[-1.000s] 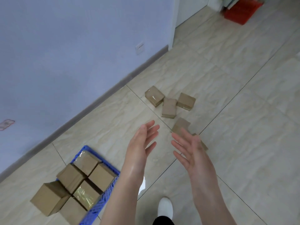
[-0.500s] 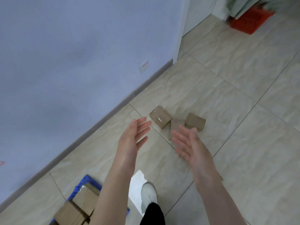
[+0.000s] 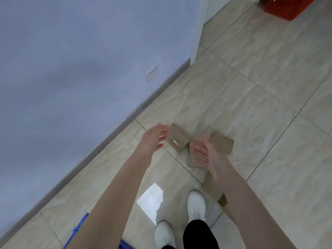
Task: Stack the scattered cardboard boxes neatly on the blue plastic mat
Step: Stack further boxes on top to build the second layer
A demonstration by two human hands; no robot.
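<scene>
Bare forearms [image 3: 116, 194] — white sneakers [image 3: 196, 205], one black trouser leg [image 3: 197, 236] showing.

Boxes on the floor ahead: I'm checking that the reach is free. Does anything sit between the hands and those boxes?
Nothing visible does. The left hand, open, is right by the taped box. The right hand, open, overlaps the middle box in the head view. Only floor tile lies around them.

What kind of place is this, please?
Likely an indoor room, perhaps a home: glossy beige floor tiles, a pale blue wall with a socket and skirting board, and a red plastic crate near a corner.
</scene>
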